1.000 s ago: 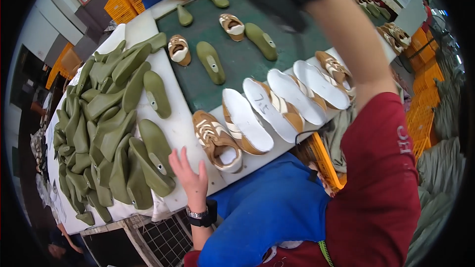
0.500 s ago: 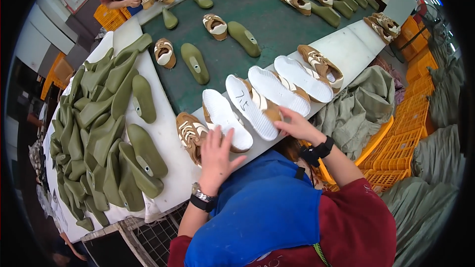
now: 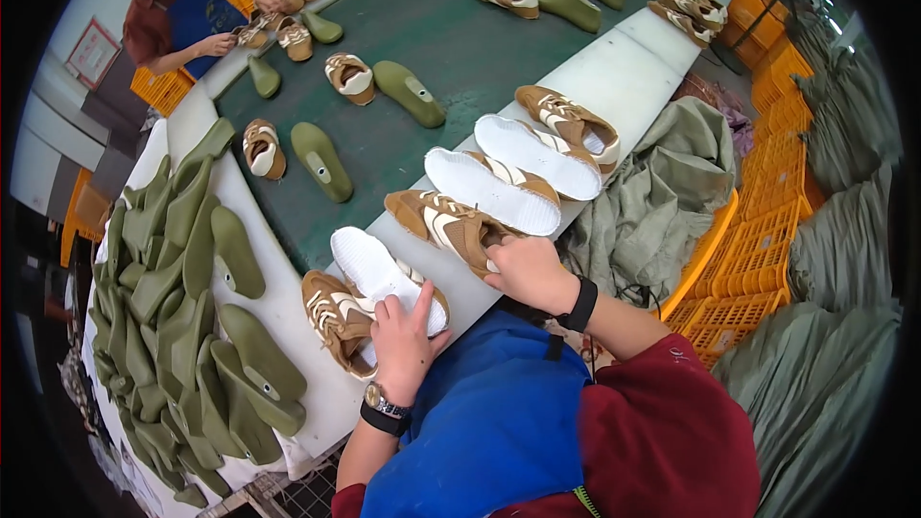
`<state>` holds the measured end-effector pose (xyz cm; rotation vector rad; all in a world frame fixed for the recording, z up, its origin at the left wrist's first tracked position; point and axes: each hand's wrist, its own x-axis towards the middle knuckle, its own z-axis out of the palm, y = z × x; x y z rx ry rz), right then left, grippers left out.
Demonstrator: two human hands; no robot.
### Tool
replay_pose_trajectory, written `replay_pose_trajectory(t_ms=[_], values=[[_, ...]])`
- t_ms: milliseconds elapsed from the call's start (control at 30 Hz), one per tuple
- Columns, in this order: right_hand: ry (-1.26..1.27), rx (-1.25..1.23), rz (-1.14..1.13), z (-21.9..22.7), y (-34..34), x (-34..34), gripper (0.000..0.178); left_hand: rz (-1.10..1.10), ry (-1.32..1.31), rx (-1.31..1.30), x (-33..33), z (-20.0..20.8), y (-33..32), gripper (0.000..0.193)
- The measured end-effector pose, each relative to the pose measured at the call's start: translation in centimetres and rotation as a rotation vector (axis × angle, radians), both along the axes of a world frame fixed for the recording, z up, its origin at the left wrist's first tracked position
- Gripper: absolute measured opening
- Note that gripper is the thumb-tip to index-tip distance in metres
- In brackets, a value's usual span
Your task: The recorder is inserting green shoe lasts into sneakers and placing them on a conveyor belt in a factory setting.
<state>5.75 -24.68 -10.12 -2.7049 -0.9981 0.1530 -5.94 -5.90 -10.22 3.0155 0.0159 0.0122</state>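
Observation:
My right hand [image 3: 530, 273] is closed on the heel and opening of a brown-and-white sneaker [image 3: 451, 227], which is upright with its toe pointing left. My left hand [image 3: 401, 341] lies over the heel of another sneaker, tipped so its white ribbed sole [image 3: 369, 267] faces up. Its index finger is stretched along the sole and its thumb is at the heel's side. Against that one leans an upright brown sneaker [image 3: 331, 317]. Right of my right hand, two more sneakers show white soles [image 3: 489, 194], with an upright sneaker [image 3: 566, 125] beyond them.
Olive-green shoe lasts [image 3: 168, 307] are piled on the white table end at left. Sneakers and lasts stand on the green belt [image 3: 317, 58]. Across it, a person [image 3: 187, 19] handles sneakers. Orange crates [image 3: 758, 249] and grey-green cloth [image 3: 662, 173] are at right.
The sneaker at my right hand has turned from sole-up to upright. My left hand has come down onto the neighbouring sole-up sneaker. The view has shifted, showing more of the person across.

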Motion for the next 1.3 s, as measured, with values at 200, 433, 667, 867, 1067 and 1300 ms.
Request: replay_pose_trajectory(t_ms=[200,433,667,867,1067,1300], values=[[0.069,-0.044,-0.029,0.3,-1.4,0.6,0.025,0.025,0.054,-0.167,0.5,-0.1,0.4,0.060],[0.184,0.582,0.045,0.2,1.6,-1.6,0.037,0.404,-0.174,-1.251,-1.1,-3.8,0.0,0.051],[0.112,0.353,0.262,-1.4,3.1,-3.5,0.027,0.213,0.307,-0.605,-2.7,-3.5,1.7,0.032],[0.178,0.388,0.220,0.1,1.8,-3.0,0.019,0.260,-0.280,-0.401,-3.6,0.2,4.8,0.035],[-0.241,0.329,-0.494,1.2,-10.4,12.2,0.019,0.489,-0.208,-0.384,-5.5,-1.6,7.9,0.051],[0.261,0.385,-0.565,-7.0,-21.4,23.6,0.066,0.330,-0.220,-0.531,-3.4,-3.2,5.8,0.052]])
